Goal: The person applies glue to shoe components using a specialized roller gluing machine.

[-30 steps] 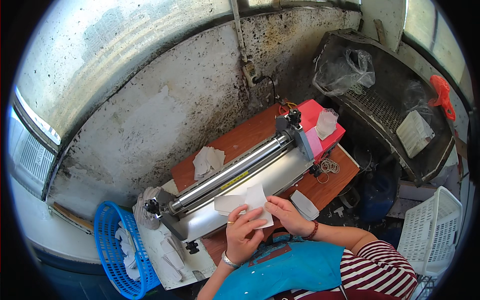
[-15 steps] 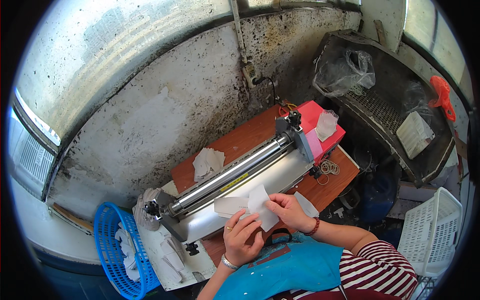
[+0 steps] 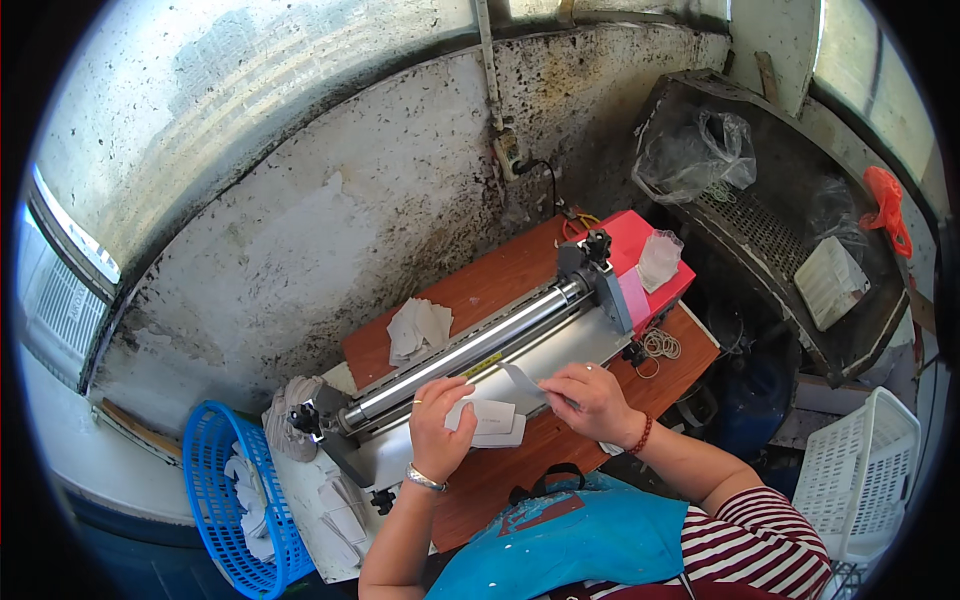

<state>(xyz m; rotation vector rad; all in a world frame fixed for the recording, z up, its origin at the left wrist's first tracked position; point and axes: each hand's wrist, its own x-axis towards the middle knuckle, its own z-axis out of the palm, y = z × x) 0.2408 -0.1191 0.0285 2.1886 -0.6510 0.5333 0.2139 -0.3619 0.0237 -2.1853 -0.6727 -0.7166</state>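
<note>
Both hands work just in front of the roller machine (image 3: 480,350). The left hand (image 3: 440,425) pinches a stack of white paper pieces (image 3: 490,420); the right hand (image 3: 590,400) pinches 1 curling white strip (image 3: 522,382) between them.

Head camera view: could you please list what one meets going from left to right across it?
Blue basket → left hand → right hand → pink box → clear plastic bag → white basket
</note>
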